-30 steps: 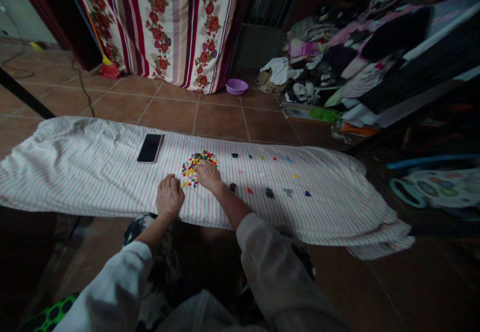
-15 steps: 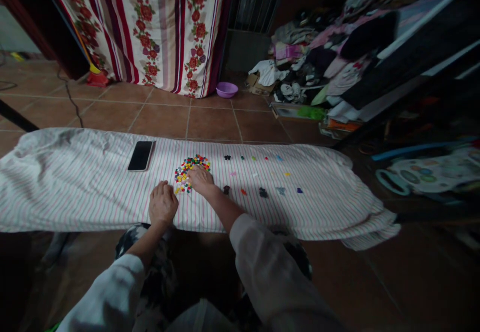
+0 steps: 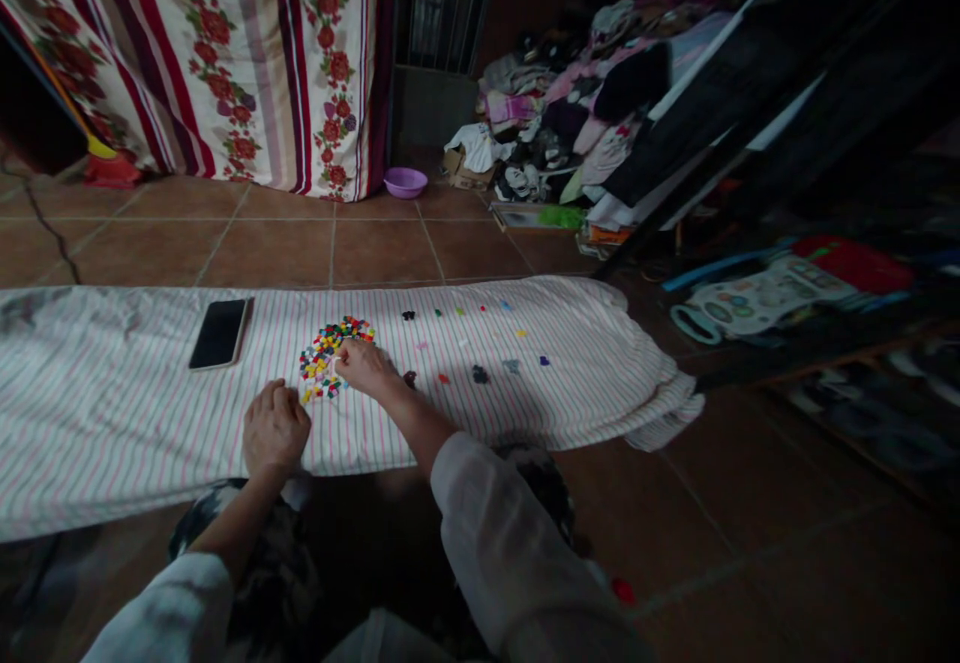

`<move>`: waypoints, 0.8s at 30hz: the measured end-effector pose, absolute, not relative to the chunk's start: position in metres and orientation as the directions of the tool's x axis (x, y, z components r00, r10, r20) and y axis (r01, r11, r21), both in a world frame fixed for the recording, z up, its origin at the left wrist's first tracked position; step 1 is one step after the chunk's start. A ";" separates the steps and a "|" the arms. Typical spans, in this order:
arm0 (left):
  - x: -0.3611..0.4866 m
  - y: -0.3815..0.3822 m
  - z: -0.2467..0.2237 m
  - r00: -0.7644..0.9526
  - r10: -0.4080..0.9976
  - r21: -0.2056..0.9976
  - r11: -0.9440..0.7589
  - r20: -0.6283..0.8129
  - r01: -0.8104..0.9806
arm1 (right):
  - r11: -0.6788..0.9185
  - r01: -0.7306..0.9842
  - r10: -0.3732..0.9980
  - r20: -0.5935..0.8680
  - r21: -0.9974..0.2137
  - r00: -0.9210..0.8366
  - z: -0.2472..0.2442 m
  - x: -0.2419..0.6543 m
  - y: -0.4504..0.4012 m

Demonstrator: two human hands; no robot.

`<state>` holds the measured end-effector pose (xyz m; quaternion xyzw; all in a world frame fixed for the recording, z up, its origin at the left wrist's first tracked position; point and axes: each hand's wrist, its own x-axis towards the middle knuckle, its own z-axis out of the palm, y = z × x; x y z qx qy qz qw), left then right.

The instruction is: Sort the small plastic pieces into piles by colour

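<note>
I see the pile of small coloured pieces left of frame centre, roundish, no clear long axis. Right hand nearer, over its right side, fingertips bunched; can't tell what's pinched. Left hand lower left, loosely curled, contents unclear. Phone further left; dark cluster right. Right hand hides some pieces.

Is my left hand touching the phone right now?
Apart. The head view shows bare striped cloth between the left hand and the near edge of the phone.
</note>
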<state>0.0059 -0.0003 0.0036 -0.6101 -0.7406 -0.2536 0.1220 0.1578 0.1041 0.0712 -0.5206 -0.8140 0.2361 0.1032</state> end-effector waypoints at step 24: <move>0.005 0.000 0.005 -0.243 0.874 0.235 0.153 0.421 0.960 | 0.008 0.844 0.991 0.117 -0.537 0.065 0.038 0.348 0.139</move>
